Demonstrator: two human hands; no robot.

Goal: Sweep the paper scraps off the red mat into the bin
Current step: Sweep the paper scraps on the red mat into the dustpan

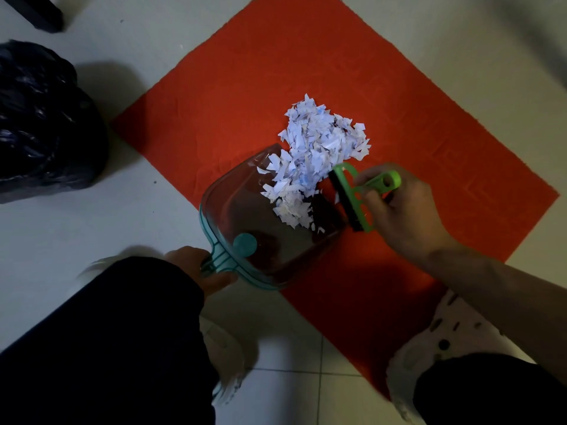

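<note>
Left hand (196, 265) curled round teal handle of clear dustpan (245, 222); right hand (402, 207) gripping green brush (356, 197), bristles against paper scraps (313, 157) heaped on red mat (414, 96), partly inside dustpan mouth. Black-bagged bin (43, 124) far left on tiled floor (147, 50).

Mat (399, 96) lies on floor (153, 56), centre to right. Scrap pile (319, 148) on mat's middle, near edge of pile spilling into dustpan (260, 228). Dustpan sits on mat's left edge, mouth toward pile, handle toward person, held by left hand (199, 265). Brush (352, 197) just right of dustpan mouth, touching pile's near side, held by right hand (402, 207). Bin bag (40, 124) on floor, far left, well apart from mat. One shoe (429, 348) on mat's near corner.
</note>
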